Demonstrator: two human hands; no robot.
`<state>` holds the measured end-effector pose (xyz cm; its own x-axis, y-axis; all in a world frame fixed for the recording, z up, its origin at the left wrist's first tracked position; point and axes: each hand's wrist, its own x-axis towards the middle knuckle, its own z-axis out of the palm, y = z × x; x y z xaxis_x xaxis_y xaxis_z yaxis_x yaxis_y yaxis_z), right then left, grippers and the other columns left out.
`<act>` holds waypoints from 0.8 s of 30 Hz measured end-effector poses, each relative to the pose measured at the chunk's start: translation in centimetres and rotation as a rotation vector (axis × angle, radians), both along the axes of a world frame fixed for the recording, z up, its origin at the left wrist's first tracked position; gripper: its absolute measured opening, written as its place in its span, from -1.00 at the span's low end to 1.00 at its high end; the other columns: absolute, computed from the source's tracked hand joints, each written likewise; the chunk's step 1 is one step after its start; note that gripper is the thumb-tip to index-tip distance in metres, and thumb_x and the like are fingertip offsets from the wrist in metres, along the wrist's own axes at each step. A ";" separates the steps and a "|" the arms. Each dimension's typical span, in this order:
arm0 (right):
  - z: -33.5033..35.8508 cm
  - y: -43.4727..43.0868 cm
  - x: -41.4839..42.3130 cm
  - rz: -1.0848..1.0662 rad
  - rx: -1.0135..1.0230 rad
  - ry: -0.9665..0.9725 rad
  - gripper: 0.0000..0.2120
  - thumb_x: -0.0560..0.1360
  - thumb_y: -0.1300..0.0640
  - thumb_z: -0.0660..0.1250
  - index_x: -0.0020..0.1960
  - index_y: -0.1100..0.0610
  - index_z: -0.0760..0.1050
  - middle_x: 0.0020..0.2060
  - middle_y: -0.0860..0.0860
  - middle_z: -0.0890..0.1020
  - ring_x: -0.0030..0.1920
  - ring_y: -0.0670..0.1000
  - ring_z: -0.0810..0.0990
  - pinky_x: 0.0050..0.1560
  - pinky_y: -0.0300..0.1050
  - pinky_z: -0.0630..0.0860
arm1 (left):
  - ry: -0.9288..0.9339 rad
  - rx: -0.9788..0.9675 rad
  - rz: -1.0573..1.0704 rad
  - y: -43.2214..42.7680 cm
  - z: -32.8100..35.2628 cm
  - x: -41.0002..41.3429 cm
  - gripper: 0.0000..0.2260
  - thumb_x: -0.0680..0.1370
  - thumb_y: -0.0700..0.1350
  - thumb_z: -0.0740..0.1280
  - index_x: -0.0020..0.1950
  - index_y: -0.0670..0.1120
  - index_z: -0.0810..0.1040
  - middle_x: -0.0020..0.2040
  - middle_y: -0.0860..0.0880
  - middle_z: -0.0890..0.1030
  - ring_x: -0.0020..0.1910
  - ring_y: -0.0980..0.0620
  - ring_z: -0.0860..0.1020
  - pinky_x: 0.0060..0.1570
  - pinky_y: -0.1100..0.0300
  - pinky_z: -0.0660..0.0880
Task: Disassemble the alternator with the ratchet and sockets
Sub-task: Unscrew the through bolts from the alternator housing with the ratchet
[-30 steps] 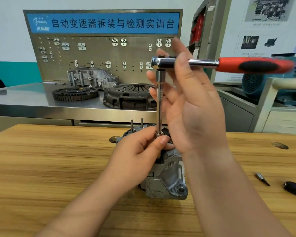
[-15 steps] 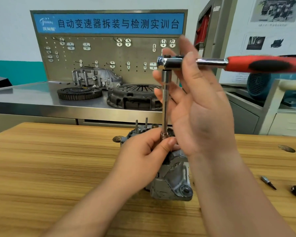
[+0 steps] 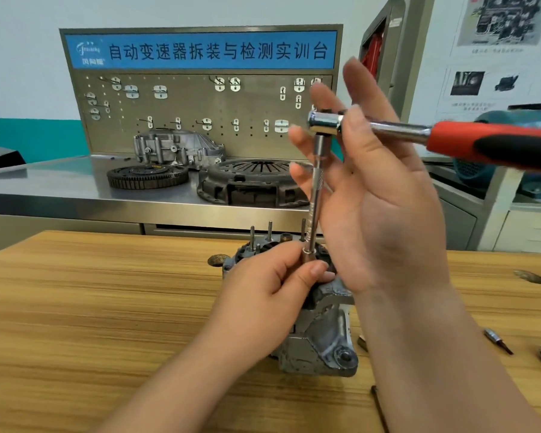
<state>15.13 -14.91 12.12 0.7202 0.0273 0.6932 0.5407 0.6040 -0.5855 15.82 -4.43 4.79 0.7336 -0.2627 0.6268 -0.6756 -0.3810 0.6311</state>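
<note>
Left hand (image 3: 272, 292) pinching socket (image 3: 306, 257) on alternator (image 3: 319, 339), wooden table (image 3: 75, 307) beneath, right hand (image 3: 381, 220) unclenched, fingers straight, seemingly steadying red-handled ratchet (image 3: 397, 131) and its upright extension (image 3: 316, 189).

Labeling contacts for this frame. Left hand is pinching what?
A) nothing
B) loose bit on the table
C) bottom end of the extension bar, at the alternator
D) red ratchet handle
C: the left hand pinches the extension bar between thumb and fingers at its lower end, right on top of the alternator.
</note>
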 end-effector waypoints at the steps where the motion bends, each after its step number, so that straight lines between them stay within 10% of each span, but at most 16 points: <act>1: 0.0 0.0 -0.1 -0.015 -0.007 -0.016 -0.77 0.51 0.14 0.24 0.11 -0.04 0.55 0.15 -0.03 0.62 -0.03 0.00 0.62 -0.07 -0.18 0.51 | 0.000 0.003 0.004 -0.1 0.0 0.0 -0.79 0.52 0.04 0.20 -0.23 -0.04 0.50 -0.41 0.36 0.51 -0.36 0.43 0.45 -0.40 0.47 0.28; 7: -0.3 0.2 0.1 0.059 -0.057 0.073 -0.67 0.51 -0.08 0.14 0.20 -0.01 0.48 0.04 -0.02 0.68 -0.18 0.04 0.68 -0.04 -0.13 0.55 | 0.014 -0.037 -0.061 0.5 -0.1 -0.1 -0.84 0.53 0.11 0.20 -0.12 0.13 0.54 -0.26 0.29 0.60 -0.28 0.21 0.53 -0.27 0.16 0.48; 10: -0.3 0.2 0.1 0.093 -0.051 0.105 -0.65 0.56 -0.09 0.09 0.24 0.00 0.46 -0.03 0.03 0.70 -0.22 0.03 0.68 -0.12 -0.14 0.57 | 0.011 -0.015 -0.044 0.4 0.0 0.0 -0.86 0.52 0.04 0.20 -0.14 0.27 0.49 -0.30 0.33 0.57 -0.29 0.31 0.50 -0.30 0.36 0.38; 16: -0.3 0.6 -0.2 -0.001 -0.070 0.007 -0.71 0.53 0.06 0.21 0.22 -0.08 0.51 0.29 0.00 0.56 0.00 0.01 0.64 -0.08 -0.16 0.51 | 0.021 -0.050 0.026 0.0 -0.3 0.2 -0.80 0.48 0.06 0.21 -0.10 0.01 0.56 -0.26 -0.05 0.62 -0.23 -0.06 0.57 -0.18 -0.12 0.51; 24: -0.3 0.3 0.1 0.057 -0.086 0.060 -0.63 0.58 -0.09 0.06 0.27 0.01 0.45 0.05 -0.02 0.68 -0.16 0.05 0.69 -0.06 -0.12 0.53 | 0.047 -0.065 -0.053 0.2 -0.3 0.0 -0.74 0.51 0.17 0.15 -0.04 0.06 0.54 -0.27 0.17 0.60 -0.26 0.16 0.53 -0.22 0.05 0.49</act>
